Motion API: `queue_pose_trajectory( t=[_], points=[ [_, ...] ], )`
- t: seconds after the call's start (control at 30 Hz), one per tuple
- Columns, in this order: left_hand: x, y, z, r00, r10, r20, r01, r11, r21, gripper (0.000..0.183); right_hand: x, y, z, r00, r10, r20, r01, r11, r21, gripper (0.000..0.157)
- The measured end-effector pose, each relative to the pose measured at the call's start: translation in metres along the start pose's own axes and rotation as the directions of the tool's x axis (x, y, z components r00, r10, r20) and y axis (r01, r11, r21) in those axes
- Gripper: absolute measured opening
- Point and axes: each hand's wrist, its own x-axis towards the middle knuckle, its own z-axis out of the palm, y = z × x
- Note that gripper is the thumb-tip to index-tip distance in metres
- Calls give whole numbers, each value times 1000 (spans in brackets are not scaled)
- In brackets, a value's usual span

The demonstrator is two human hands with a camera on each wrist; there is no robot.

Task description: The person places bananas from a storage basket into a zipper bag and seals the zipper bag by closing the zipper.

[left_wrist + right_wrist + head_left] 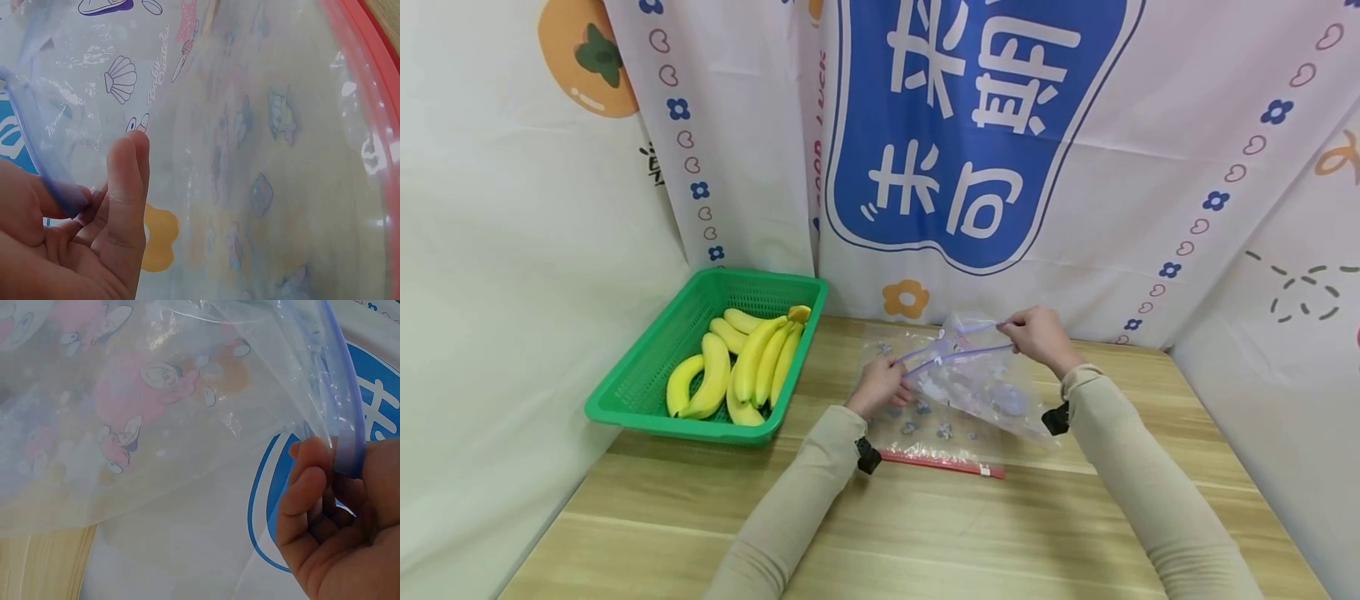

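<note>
A clear printed zip bag (981,387) with a purple zip strip hangs between the two hands above the table. My left hand (881,385) pinches one end of the purple strip; in the left wrist view, that hand (94,244) has the strip between thumb and fingers. At the strip's other end, my right hand (1042,335) pinches it, fingers curled in the right wrist view. The two purple edges stand apart between the hands. Beneath lies a second clear printed zip bag (943,432) with a red zip strip along its near edge, flat on the table.
A green plastic basket (610,404) stands at the left of the wooden table (970,542), holding several yellow bananas (711,379). Behind the table hangs a printed white cloth (760,183) with a blue sign. White cloth walls flank both sides.
</note>
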Motion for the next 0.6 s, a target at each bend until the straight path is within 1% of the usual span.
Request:
queue_pose_trajectory(
  t=[0.1, 0.23, 0.33, 0.43, 0.53, 0.6],
  points=[
    [0, 0, -2, 1000, -9, 7, 9, 1000, 2, 22, 0, 3, -2, 1000, 6, 16, -6, 1000, 0, 22],
    [-1, 2, -4, 1000, -6, 22, 6, 1000, 20, 23, -1, 2, -1, 1000, 12, 10, -12, 1000, 20, 21],
    [-2, 5, -4, 999, 10, 40, -12, 999, 50, 25, 0, -2, 6, 1000, 7, 8, -8, 997, 71, 20],
    [-3, 9, -5, 997, 18, 78, -24, 996, 86, 27, 1, -7, 16, 1000, -6, 11, 5, 993, 120, 20],
    [-4, 15, -5, 994, 17, 107, -29, 993, 112, 25, 1, -12, 23, 1000, -15, 10, 14, 991, 133, 20],
    [-6, 21, -6, 993, 22, 114, -36, 992, 125, 24, 2, -15, 26, 1000, -15, 7, 14, 991, 132, 19]
  ],
)
